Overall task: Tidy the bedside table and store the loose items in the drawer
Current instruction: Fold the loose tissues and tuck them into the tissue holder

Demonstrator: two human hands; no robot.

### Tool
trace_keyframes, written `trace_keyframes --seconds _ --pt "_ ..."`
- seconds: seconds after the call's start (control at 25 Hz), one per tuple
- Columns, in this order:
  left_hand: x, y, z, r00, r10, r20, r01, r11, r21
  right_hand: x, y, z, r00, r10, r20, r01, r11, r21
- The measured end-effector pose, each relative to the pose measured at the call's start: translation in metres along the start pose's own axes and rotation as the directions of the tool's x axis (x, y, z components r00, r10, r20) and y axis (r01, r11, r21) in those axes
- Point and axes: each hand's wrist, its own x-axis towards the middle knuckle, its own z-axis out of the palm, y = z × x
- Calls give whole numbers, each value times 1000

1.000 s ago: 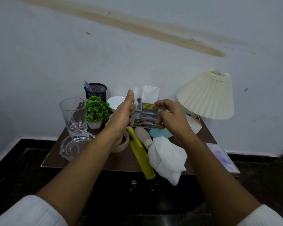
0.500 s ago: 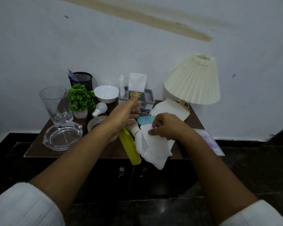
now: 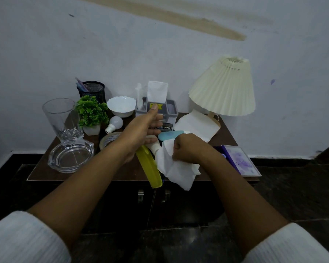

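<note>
Crumpled white tissue (image 3: 176, 168) at front edge of dark brown wooden tabletop (image 3: 46, 168), partly overhanging; right hand (image 3: 188, 148) closed in a fist, clamped on its upper part. Left hand (image 3: 141, 130) loosely open, thumb up, fingers against grey plastic organiser box (image 3: 169, 114), not gripping anything visible. Yellow plastic comb (image 3: 149, 168) lies just left of tissue, under left wrist. Teal oval item (image 3: 169, 134) between the hands. Farther out: white bulb (image 3: 115, 123), tape roll (image 3: 108, 140), clear glass ashtray (image 3: 70, 158), pleated cream lamp (image 3: 224, 88).
</note>
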Motion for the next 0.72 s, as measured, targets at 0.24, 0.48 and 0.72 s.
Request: trace_keyframes --seconds 0.24,0.48,0.72 --pt "5 -8 -5 999 33 -31 -33 999 6 -14 11 -29 978 48 -201 25 937 349" --pt "3 -9 -5 997 67 -28 -67 998 -11 -26 5 -50 930 92 -356 212 658 723" --pt "2 -4 -8 1000 4 -2 -5 953 -304 -25 -8 -46 982 4 -190 188 139 972"
